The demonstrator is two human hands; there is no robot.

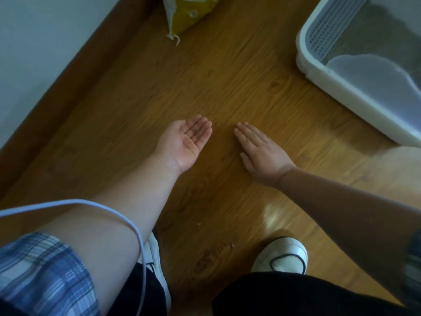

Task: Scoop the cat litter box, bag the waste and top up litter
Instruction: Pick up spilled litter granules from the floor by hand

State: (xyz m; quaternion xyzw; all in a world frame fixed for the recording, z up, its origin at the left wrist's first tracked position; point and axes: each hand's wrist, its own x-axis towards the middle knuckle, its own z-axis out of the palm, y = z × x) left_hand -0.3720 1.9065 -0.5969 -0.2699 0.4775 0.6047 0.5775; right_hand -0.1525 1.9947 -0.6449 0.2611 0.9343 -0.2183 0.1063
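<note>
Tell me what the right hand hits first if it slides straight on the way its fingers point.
Probably the scattered litter crumbs just past the right hand; beyond them, bare floor toward the wall, as far as visible.

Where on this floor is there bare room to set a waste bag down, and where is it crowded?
Free: the wood floor between the yellow litter bag and the litter box, and the strip along the wall. Crowded: the middle, where the left hand lies palm up, the right hand lies flat, and scattered litter grains sit between them; nearer, the shoes.
</note>
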